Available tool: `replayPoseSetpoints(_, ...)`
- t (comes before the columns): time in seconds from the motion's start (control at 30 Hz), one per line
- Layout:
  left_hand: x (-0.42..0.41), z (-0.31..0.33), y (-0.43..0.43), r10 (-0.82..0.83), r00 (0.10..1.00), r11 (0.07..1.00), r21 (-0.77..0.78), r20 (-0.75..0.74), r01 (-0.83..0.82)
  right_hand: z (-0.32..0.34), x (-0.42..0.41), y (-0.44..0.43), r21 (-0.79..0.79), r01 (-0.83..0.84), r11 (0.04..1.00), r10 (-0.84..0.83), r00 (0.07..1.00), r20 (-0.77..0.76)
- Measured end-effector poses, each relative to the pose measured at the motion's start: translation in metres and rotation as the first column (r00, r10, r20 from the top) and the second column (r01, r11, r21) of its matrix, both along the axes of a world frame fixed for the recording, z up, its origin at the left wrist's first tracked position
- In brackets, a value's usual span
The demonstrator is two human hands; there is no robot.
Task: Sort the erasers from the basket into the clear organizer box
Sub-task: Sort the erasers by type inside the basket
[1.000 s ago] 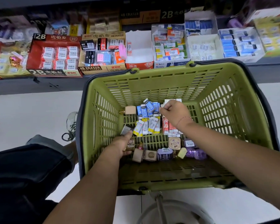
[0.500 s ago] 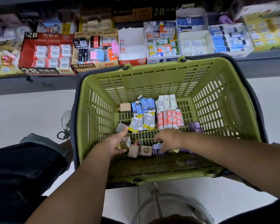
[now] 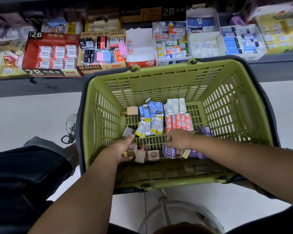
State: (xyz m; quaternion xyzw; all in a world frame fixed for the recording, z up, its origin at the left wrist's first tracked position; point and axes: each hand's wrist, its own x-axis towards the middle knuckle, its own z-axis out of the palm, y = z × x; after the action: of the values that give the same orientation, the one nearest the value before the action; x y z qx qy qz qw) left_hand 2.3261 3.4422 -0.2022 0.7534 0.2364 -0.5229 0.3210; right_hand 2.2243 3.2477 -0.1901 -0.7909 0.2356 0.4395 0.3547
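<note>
green basket [image 3: 159, 72] stands mid-scene, just near of a dark shelf [image 3: 32, 89] that bears open eraser boxes [image 3: 52, 54]; on the basket's bottom, toward the far side, lie blue-sleeved erasers [image 3: 150, 109] at left, white erasers [image 3: 175, 106] at right, red erasers [image 3: 178, 123] touching the white on their near side, and yellow-tipped erasers [image 3: 150, 126] near of the blue; left hand [image 3: 123, 150] is inside at the near left, fingers curled round a small amber packet [image 3: 131, 149], thumb stretched toward a grey eraser [image 3: 128, 130]; two brown cubes [image 3: 140, 156] lie just right of it; right hand [image 3: 176, 141] is knuckles-up at the near right, fingers curled down onto a purple packet [image 3: 169, 152] — whether they pinch it i cannot tell.
</note>
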Motion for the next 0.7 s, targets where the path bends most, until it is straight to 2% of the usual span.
replayPoseSetpoints(0.13,-0.001,0.002,-0.001,-0.009,0.999,1.0,-0.005,-0.035,0.009,0.01,0.005,0.002,0.028,0.024,0.999,-0.024,1.0,0.002)
replayPoseSetpoints(0.27,0.0,0.003,-0.002,0.038,0.999,0.999,-0.028,0.004,-0.038,0.023,0.014,-0.019,0.161,0.226,0.961,-0.23,0.973,0.003)
replayPoseSetpoints(0.33,0.001,0.005,-0.005,0.153,0.988,0.983,-0.099,-0.038,-0.156,0.03,0.017,-0.035,0.216,0.331,0.918,-0.34,0.941,0.001)
replayPoseSetpoints(0.4,0.003,0.01,-0.008,0.282,0.949,0.929,-0.206,-0.144,-0.307,0.034,0.019,-0.047,0.308,0.433,0.847,-0.447,0.894,-0.028)
replayPoseSetpoints(0.5,0.005,0.015,-0.009,0.362,0.892,0.835,-0.33,-0.27,-0.439,0.04,0.023,-0.047,0.404,0.457,0.792,-0.48,0.876,-0.05)
replayPoseSetpoints(0.6,0.008,0.016,-0.007,0.354,0.88,0.779,-0.42,-0.318,-0.465,0.052,0.033,-0.059,0.31,0.374,0.874,-0.395,0.919,0.007)
replayPoseSetpoints(0.67,0.01,0.014,-0.006,0.326,0.893,0.777,-0.451,-0.31,-0.44,0.06,0.04,-0.088,0.117,0.348,0.93,-0.358,0.93,0.079)
replayPoseSetpoints(0.7,0.01,0.013,-0.005,0.313,0.901,0.783,-0.456,-0.3,-0.423,0.061,0.041,-0.104,0.023,0.39,0.921,-0.39,0.914,0.112)
